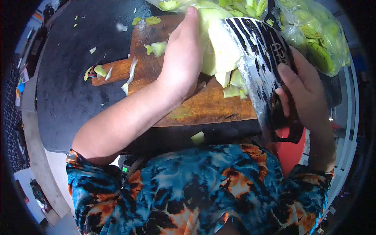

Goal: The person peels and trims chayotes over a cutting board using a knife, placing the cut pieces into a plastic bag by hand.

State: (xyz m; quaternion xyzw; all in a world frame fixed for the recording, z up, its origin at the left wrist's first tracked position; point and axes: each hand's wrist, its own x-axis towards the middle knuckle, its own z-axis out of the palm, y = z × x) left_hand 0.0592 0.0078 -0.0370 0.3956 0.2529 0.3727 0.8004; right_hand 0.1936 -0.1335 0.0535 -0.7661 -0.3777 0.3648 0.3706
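A large pale green cabbage (219, 47) stands on the wooden cutting board (211, 105). My left hand (184, 51) is pressed against the cabbage's left side, its fingers held together and partly hidden behind it. In my right hand (301, 82) is a broad black knife (258, 58), its blade streaked white with wet residue and lying against the cabbage's right side. My fingers wrap round its handle. Cut cabbage pieces (234, 87) lie on the board just below the blade.
Plastic bags of green leaves (317, 39) lie at the upper right. Cut green pieces (250, 8) are behind the cabbage. Scraps (158, 48) are scattered over the board and the dark table (62, 98). Something red (290, 152) shows below the knife.
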